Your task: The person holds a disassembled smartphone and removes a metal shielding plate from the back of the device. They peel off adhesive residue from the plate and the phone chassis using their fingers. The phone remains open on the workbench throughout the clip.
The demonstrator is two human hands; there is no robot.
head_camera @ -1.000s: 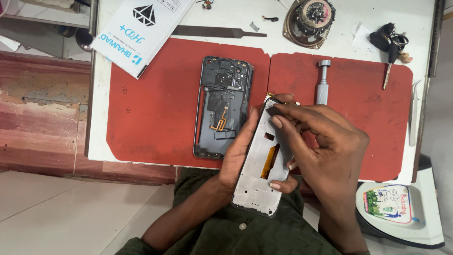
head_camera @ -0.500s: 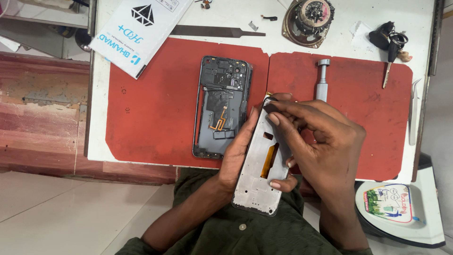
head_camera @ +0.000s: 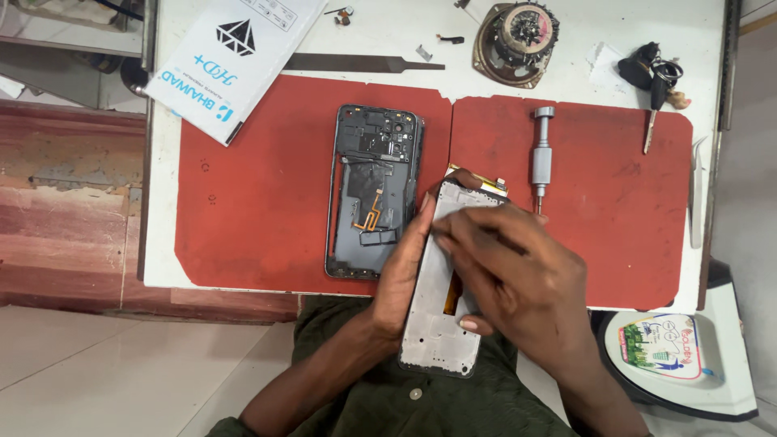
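- View from above of a white bench [head_camera: 170,243] with two red mats [head_camera: 259,194] laid side by side on it.
- The left hand [head_camera: 405,275] grips the left edge of a silver phone frame [head_camera: 437,332], fingers wrapped along its side, holding it tilted above the bench's near edge, over the person's lap.
- The right hand [head_camera: 518,275] lies over the same frame, fingertips pressed on its upper part and thumb on its right edge; it is clasped on the frame too.
- An orange flex strip shows in an opening in the middle of the frame, partly hidden by the right hand.
- A dark phone housing [head_camera: 374,190] lies open side up on the left mat, just beside the left hand, with its own orange ribbon inside.
- A small metal screwdriver [head_camera: 541,158] lies on the right mat, near the top of the frame.
- Beyond the mats: a white box [head_camera: 231,57] with a dark diamond mark, a flat metal file [head_camera: 356,62], a round speaker part [head_camera: 518,32], and a bunch of keys [head_camera: 654,81].
- Tweezers [head_camera: 698,190] rest at the bench's right edge.
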